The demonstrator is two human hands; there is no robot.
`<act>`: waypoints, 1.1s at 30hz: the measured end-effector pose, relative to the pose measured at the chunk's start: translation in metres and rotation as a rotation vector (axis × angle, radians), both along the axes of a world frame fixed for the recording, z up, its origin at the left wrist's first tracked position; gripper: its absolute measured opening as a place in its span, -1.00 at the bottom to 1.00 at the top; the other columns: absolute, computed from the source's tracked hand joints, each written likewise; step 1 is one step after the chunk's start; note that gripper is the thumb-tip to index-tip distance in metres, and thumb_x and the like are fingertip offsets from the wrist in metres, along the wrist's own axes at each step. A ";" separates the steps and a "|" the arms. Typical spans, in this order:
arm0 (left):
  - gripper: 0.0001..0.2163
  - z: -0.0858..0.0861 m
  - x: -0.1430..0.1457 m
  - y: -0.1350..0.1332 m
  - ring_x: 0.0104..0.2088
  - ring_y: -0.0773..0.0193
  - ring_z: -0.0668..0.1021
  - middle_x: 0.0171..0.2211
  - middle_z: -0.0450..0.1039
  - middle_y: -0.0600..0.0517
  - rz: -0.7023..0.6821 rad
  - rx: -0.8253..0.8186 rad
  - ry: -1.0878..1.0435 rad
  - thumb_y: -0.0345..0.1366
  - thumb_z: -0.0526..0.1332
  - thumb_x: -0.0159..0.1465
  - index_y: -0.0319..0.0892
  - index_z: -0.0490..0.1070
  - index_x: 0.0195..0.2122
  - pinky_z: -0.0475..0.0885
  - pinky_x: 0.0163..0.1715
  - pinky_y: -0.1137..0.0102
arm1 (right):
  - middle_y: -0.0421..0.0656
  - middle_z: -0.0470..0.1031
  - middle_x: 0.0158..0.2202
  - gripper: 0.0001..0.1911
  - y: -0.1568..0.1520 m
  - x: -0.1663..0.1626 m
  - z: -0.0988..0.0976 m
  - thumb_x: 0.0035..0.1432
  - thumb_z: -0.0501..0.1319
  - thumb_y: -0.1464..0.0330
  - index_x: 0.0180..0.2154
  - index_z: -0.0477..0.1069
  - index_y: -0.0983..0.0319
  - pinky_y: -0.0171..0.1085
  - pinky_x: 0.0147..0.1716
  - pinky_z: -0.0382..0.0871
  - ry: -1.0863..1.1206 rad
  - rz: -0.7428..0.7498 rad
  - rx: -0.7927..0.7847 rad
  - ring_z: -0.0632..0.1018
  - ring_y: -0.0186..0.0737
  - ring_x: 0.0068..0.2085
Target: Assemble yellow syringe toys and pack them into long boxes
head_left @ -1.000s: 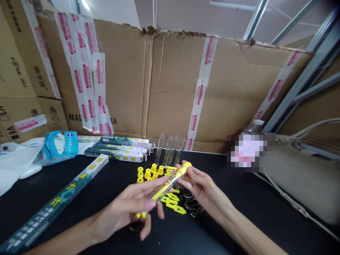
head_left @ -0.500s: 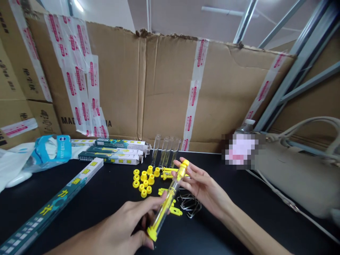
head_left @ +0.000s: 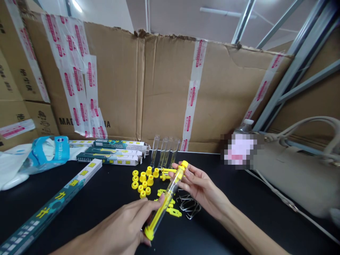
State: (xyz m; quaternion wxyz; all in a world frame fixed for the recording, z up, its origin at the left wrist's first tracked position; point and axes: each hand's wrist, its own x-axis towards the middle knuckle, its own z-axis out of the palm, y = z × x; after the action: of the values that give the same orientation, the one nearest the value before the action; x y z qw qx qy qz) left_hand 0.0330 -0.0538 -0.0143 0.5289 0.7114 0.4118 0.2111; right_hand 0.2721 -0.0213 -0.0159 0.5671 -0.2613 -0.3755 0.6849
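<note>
From my end, this looks like a small workshop. I see a rack [head_left: 288, 79], taped cardboard [head_left: 117, 81], loose yellow parts [head_left: 150, 181] and boxes [head_left: 106, 158].

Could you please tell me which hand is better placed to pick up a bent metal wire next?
Probably the right hand: the bent metal wires lie close to it, whereas the left hand is farther away, across the clear tube. Both hands hold that tube, though.

"MAD" on cardboard [head_left: 117, 81], "力" on green box [head_left: 51, 205]
</note>
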 end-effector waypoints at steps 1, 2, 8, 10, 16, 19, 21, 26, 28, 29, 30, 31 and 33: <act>-0.62 0.001 -0.001 0.000 -0.16 0.25 0.54 -0.10 0.46 -0.03 -0.021 0.037 0.011 -0.36 0.01 0.34 0.01 0.45 0.11 0.55 -0.33 0.56 | -0.02 0.61 -0.02 -0.81 0.000 -0.001 0.000 0.06 0.44 0.43 -0.24 0.54 0.30 -0.09 0.04 0.48 0.011 -0.006 0.001 0.65 0.00 -0.06; -0.61 0.001 -0.002 -0.001 -0.17 0.26 0.55 -0.10 0.47 -0.02 -0.046 0.073 0.023 -0.38 0.03 0.32 0.03 0.44 0.12 0.55 -0.33 0.56 | -0.02 0.61 -0.04 -0.85 0.000 -0.002 -0.001 0.05 0.44 0.43 -0.30 0.53 0.30 -0.08 0.04 0.48 0.021 -0.012 -0.002 0.65 0.00 -0.06; -0.50 0.000 -0.009 0.001 -0.19 0.26 0.56 -0.09 0.49 0.01 -0.140 0.294 0.078 -0.43 0.15 0.21 0.08 0.36 0.18 0.56 -0.30 0.53 | -0.03 0.60 -0.01 -0.56 0.000 -0.003 -0.001 0.04 0.44 0.44 -0.01 0.48 0.23 -0.08 0.04 0.48 0.032 -0.027 -0.040 0.65 -0.02 -0.07; -0.49 -0.001 -0.010 0.002 -0.19 0.26 0.56 -0.08 0.49 0.02 -0.154 0.335 0.091 -0.43 0.17 0.20 0.08 0.35 0.18 0.57 -0.28 0.52 | -0.03 0.59 0.01 -0.49 0.000 -0.002 -0.002 0.04 0.44 0.43 0.05 0.45 0.21 -0.11 0.02 0.49 0.031 -0.006 -0.040 0.65 -0.03 -0.05; -0.53 0.000 -0.010 0.002 -0.14 0.23 0.57 -0.07 0.50 0.00 -0.151 0.378 0.106 -0.39 0.16 0.23 0.04 0.35 0.18 0.58 -0.21 0.47 | -0.01 0.61 -0.03 -0.76 0.001 -0.003 -0.002 0.05 0.44 0.44 -0.20 0.55 0.32 -0.11 0.04 0.50 0.034 -0.017 -0.021 0.64 0.00 -0.05; -0.51 0.002 -0.010 0.001 -0.10 0.21 0.56 -0.06 0.50 0.01 -0.158 0.389 0.105 -0.40 0.18 0.23 0.06 0.34 0.20 0.58 -0.20 0.47 | 0.00 0.61 -0.04 -0.78 0.001 -0.003 -0.002 0.05 0.43 0.45 -0.21 0.54 0.32 -0.08 0.05 0.49 0.040 -0.037 -0.037 0.64 0.01 -0.05; -0.48 0.003 -0.011 0.001 -0.08 0.20 0.56 -0.04 0.50 0.00 -0.171 0.391 0.113 -0.41 0.18 0.21 0.06 0.31 0.22 0.58 -0.18 0.46 | -0.03 0.61 -0.03 -0.66 0.001 -0.003 -0.002 0.06 0.43 0.45 -0.08 0.52 0.28 -0.07 0.06 0.48 0.041 -0.034 -0.044 0.65 -0.01 -0.05; -0.38 -0.002 -0.015 0.002 -0.02 0.15 0.55 0.04 0.47 -0.02 -0.204 0.439 0.143 -0.50 0.16 0.17 0.05 0.25 0.26 0.55 -0.06 0.38 | -0.04 0.59 0.00 -0.50 0.001 -0.002 -0.003 0.08 0.42 0.42 0.08 0.46 0.22 -0.07 0.10 0.44 0.027 0.012 -0.030 0.64 -0.04 -0.04; -0.33 -0.003 -0.016 0.002 -0.01 0.14 0.55 0.09 0.44 -0.03 -0.227 0.459 0.158 -0.54 0.14 0.16 0.04 0.19 0.30 0.53 -0.03 0.36 | -0.03 0.61 -0.02 -0.56 0.001 -0.001 -0.003 0.08 0.42 0.42 0.02 0.50 0.25 -0.07 0.11 0.43 0.024 0.008 -0.023 0.64 -0.04 -0.04; -0.30 -0.003 -0.017 0.002 -0.01 0.15 0.55 0.11 0.42 -0.05 -0.244 0.467 0.164 -0.56 0.13 0.14 0.02 0.15 0.32 0.54 -0.04 0.38 | -0.03 0.61 -0.04 -0.59 0.001 -0.002 -0.004 0.07 0.43 0.42 -0.01 0.52 0.26 -0.06 0.11 0.44 0.021 0.004 -0.020 0.64 -0.04 -0.04; -0.27 -0.003 -0.017 0.002 -0.02 0.17 0.55 0.12 0.40 -0.07 -0.264 0.473 0.169 -0.58 0.12 0.13 0.00 0.12 0.34 0.54 -0.07 0.41 | -0.03 0.61 -0.04 -0.64 0.001 -0.002 -0.004 0.07 0.43 0.41 -0.05 0.53 0.27 -0.06 0.11 0.44 0.018 0.000 -0.015 0.64 -0.04 -0.05; -0.26 -0.003 -0.017 0.002 -0.04 0.19 0.55 0.12 0.40 -0.09 -0.280 0.477 0.171 -0.60 0.11 0.12 -0.02 0.10 0.34 0.55 -0.11 0.45 | -0.03 0.61 -0.04 -0.70 0.001 -0.002 -0.004 0.08 0.43 0.41 -0.11 0.55 0.28 -0.06 0.11 0.43 0.015 -0.004 -0.009 0.64 -0.03 -0.04; -0.24 -0.002 -0.017 0.001 -0.11 0.24 0.56 0.09 0.41 -0.10 -0.297 0.491 0.165 -0.62 0.10 0.10 -0.04 0.08 0.35 0.56 -0.17 0.50 | -0.02 0.60 -0.03 -0.82 0.001 -0.003 -0.004 0.09 0.42 0.41 -0.23 0.56 0.30 -0.05 0.12 0.42 0.012 -0.010 -0.003 0.63 -0.02 -0.03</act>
State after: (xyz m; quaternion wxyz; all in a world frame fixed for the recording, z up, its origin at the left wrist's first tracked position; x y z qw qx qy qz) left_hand 0.0164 -0.0524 -0.0165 0.3310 0.8852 0.2816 0.1661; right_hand 0.2696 -0.0207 -0.0201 0.5723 -0.2600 -0.3699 0.6841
